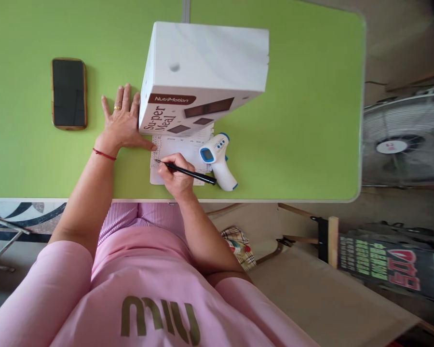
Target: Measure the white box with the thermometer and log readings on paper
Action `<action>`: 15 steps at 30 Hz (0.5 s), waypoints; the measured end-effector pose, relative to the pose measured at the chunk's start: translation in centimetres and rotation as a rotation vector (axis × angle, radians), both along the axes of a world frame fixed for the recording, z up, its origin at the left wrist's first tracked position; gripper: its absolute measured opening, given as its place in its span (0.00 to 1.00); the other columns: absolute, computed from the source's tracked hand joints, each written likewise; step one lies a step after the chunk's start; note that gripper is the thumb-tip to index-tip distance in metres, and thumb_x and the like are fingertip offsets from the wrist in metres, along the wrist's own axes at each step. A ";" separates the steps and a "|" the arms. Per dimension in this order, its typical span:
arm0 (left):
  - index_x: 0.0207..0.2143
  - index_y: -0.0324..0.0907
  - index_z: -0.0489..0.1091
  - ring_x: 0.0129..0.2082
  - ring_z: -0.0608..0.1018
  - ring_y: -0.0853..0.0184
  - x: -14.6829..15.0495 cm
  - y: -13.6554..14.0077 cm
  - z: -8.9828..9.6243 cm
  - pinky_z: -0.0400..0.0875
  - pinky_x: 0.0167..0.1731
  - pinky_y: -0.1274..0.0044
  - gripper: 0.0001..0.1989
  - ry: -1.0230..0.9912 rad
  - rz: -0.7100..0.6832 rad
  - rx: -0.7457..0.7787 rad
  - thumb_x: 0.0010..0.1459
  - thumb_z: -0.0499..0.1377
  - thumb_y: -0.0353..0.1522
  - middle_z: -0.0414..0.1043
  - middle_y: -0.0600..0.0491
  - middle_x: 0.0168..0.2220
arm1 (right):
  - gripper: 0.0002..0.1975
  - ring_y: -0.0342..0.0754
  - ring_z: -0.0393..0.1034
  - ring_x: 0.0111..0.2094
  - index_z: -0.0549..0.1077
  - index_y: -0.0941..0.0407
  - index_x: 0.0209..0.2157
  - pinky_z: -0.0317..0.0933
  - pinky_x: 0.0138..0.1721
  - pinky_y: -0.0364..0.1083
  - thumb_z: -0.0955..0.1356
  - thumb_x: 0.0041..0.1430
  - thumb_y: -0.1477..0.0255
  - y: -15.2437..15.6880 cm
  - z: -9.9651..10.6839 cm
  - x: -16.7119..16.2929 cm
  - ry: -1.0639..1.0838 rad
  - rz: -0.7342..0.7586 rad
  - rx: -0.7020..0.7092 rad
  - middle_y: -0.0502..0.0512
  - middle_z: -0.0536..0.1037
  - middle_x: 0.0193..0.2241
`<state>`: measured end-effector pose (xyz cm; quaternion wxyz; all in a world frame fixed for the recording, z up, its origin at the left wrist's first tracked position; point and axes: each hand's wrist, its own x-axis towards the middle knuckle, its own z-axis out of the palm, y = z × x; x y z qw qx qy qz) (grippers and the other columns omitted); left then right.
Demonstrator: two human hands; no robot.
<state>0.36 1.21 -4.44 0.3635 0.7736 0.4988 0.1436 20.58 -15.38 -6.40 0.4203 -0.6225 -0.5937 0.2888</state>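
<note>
Pen (190, 172): black, and I am gripping it in my right hand (175, 178), fingers curled tight round the barrel, tip touching the paper sheet (183, 152) near its left edge. The sheet is lying on the green table (304, 120) near the front edge, at about 6 o'clock from the white box (206, 72).

Left hand (122, 123): lying flat and unclenched on the table, holding nothing, fingers spread, thumb side touching the box's lower left corner and the sheet's corner. It is wearing a ring, with a red thread at the wrist.

Readable: the box face is showing "NutriMotion" on a brown band and "Super Meal" in brown letters. My pink shirt is showing large olive letters, apparently "miu". Printing on the sheet is too small to read.

Hidden: the box is covering the sheet's far part. An infrared thermometer (219, 159), white and blue, is lying at 3 o'clock from my right hand, overlapping the sheet's right edge. A phone (68, 93), screen dark, is lying at 9 o'clock from the left hand, apart. A fan (407, 140) is cut off at the frame's right.
</note>
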 end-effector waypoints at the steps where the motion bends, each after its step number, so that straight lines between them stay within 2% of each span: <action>1: 0.87 0.48 0.57 0.88 0.26 0.25 0.0 0.0 0.0 0.10 0.82 0.39 0.78 -0.003 0.001 0.001 0.38 0.81 0.63 0.47 0.45 0.89 | 0.09 0.49 0.71 0.28 0.73 0.48 0.34 0.72 0.36 0.49 0.72 0.64 0.59 0.0 0.0 0.0 0.007 -0.005 -0.005 0.47 0.77 0.25; 8: 0.86 0.46 0.57 0.87 0.24 0.24 0.1 -0.1 0.2 0.13 0.82 0.36 0.82 -0.028 -0.014 -0.003 0.33 0.79 0.67 0.48 0.43 0.89 | 0.08 0.49 0.73 0.28 0.75 0.48 0.34 0.74 0.37 0.49 0.71 0.63 0.60 0.0 -0.2 -0.1 0.012 -0.027 0.039 0.47 0.79 0.26; 13: 0.88 0.55 0.52 0.88 0.29 0.26 0.3 -0.5 1.6 0.15 0.83 0.35 0.82 0.130 -0.026 0.003 0.35 0.71 0.73 0.45 0.53 0.89 | 0.09 0.46 0.69 0.25 0.73 0.49 0.34 0.70 0.32 0.46 0.70 0.66 0.60 0.1 -0.8 0.0 -0.013 -0.013 0.143 0.45 0.75 0.24; 15: 0.89 0.55 0.50 0.88 0.29 0.26 0.4 -0.7 2.1 0.15 0.83 0.34 0.82 0.168 -0.025 0.001 0.36 0.69 0.75 0.45 0.54 0.89 | 0.09 0.46 0.67 0.24 0.73 0.49 0.35 0.69 0.31 0.46 0.71 0.67 0.61 0.1 -1.0 0.0 0.005 0.006 0.177 0.44 0.74 0.24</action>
